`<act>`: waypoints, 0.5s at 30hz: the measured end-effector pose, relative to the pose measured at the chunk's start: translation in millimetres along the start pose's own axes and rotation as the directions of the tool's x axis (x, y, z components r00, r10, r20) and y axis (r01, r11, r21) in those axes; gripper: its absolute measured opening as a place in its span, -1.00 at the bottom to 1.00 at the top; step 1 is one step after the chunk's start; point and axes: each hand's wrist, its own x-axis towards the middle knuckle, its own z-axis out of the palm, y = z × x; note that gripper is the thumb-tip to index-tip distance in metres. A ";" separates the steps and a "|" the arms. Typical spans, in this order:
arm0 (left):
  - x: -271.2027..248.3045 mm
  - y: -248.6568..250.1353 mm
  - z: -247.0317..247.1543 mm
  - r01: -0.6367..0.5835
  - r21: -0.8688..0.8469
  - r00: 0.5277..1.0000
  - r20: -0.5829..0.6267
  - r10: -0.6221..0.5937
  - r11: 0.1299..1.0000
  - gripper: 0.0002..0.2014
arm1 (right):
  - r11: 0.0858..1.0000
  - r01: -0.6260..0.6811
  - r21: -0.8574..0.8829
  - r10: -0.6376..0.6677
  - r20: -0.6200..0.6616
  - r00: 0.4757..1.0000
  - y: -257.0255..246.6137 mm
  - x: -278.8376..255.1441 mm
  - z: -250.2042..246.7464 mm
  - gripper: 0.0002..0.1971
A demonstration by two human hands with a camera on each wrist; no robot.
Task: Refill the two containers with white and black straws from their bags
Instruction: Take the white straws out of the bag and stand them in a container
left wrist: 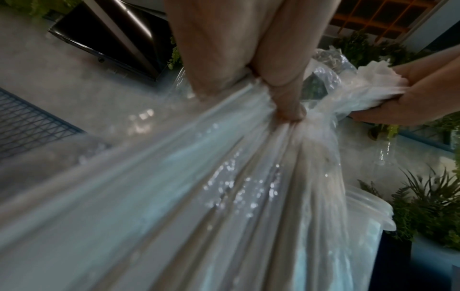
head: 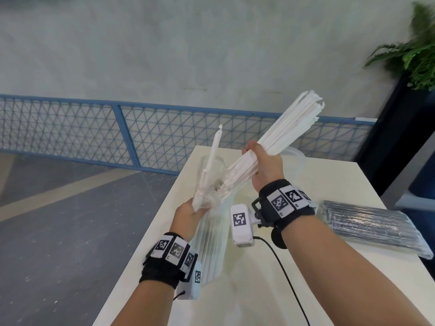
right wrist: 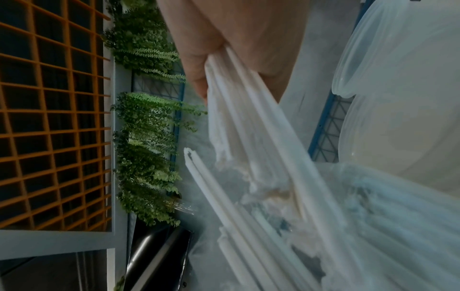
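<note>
Gripping white straws (head: 280, 128), right hand (head: 264, 164) fingers clamp the bundle; left hand (head: 188, 214) fingers pinch the clear bag (head: 211, 243).

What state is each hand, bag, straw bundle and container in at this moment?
Left hand: grips the neck of the white-straw bag.
Right hand: grips a bundle of white straws.
White-straw bag: open, held upright.
White straws: partly drawn out of the bag.
Black-straw bag: lying flat on the table, untouched.
Clear container: mostly hidden; contents unclear.

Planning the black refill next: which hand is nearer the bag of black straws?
Right. The right hand grips white straws just left of the bag of black straws; the left hand is farther left.
</note>
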 end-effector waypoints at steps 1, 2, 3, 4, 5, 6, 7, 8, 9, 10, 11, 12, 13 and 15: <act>0.6 -1.0 0.4 0.000 -0.004 1.000 -0.007 0.000 1.000 -0.81 | 1.000 -0.005 0.014 0.005 -0.010 1.000 -0.7 0.8 -1.5 -0.82; 0.6 -1.3 0.6 0.004 -0.009 1.000 -0.018 -0.004 1.000 -0.81 | 0.999 -0.006 0.035 0.007 -0.020 1.000 -1.8 2.3 -3.1 -0.78; 1.2 -1.7 0.5 0.012 -0.013 0.999 -0.033 -0.012 1.000 -0.82 | 0.999 -0.001 0.044 0.002 -0.031 1.000 -2.5 4.3 -4.5 -0.75; 2.0 -2.2 -0.1 0.015 -0.018 0.998 -0.053 -0.016 1.000 -0.81 | 0.999 0.007 0.038 -0.005 -0.039 0.999 -3.5 6.2 -5.9 -0.72; 3.6 -4.0 -0.5 0.021 -0.024 0.997 -0.072 -0.022 0.999 -0.80 | 1.000 0.015 0.024 -0.014 -0.045 0.999 -4.3 7.8 -7.4 -0.72; 4.7 -5.1 -1.6 0.026 -0.023 0.996 -0.090 -0.028 0.999 -0.79 | 1.000 0.025 0.012 -0.025 -0.048 0.999 -5.3 8.9 -8.8 -0.73; 5.3 -5.6 -2.1 0.039 -0.016 0.994 -0.106 -0.040 0.999 -0.79 | 0.999 0.035 -0.011 -0.035 -0.049 0.998 -6.3 10.1 -10.8 -0.75; 5.8 -6.2 -2.7 0.048 -0.012 0.992 -0.117 -0.049 0.999 -0.80 | 0.998 0.049 -0.047 -0.052 -0.053 0.997 -7.3 11.3 -13.0 -0.78; 6.6 -7.3 -2.9 0.049 -0.016 0.991 -0.127 -0.051 0.999 -0.82 | 0.993 0.072 -0.091 -0.078 -0.062 0.995 -8.7 12.6 -15.3 -0.82; 6.2 -6.9 -3.2 0.051 -0.019 0.990 -0.133 -0.053 0.999 -0.83 | 0.986 0.100 -0.130 -0.112 -0.082 0.990 -10.1 14.1 -17.6 -0.87; 5.3 -5.8 -2.9 0.047 -0.018 0.989 -0.140 -0.049 0.999 -0.84 | 0.978 0.135 -0.159 -0.154 -0.111 0.982 -11.4 15.8 -19.5 -0.90; 3.2 -3.4 -2.2 0.041 -0.015 0.989 -0.144 -0.043 0.999 -0.84 | 0.969 0.177 -0.170 -0.201 -0.139 0.970 -12.2 18.2 -21.1 -0.89; 1.9 -2.2 -1.2 0.031 -0.013 0.988 -0.150 -0.032 0.999 -0.83 | 0.962 0.213 -0.173 -0.241 -0.160 0.957 -12.1 20.9 -22.1 -0.87; -2.4 2.8 0.8 0.017 -0.013 0.987 -0.159 -0.019 1.000 -0.82 | 0.948 0.258 -0.189 -0.291 -0.175 0.941 -8.6 24.6 -22.9 -0.87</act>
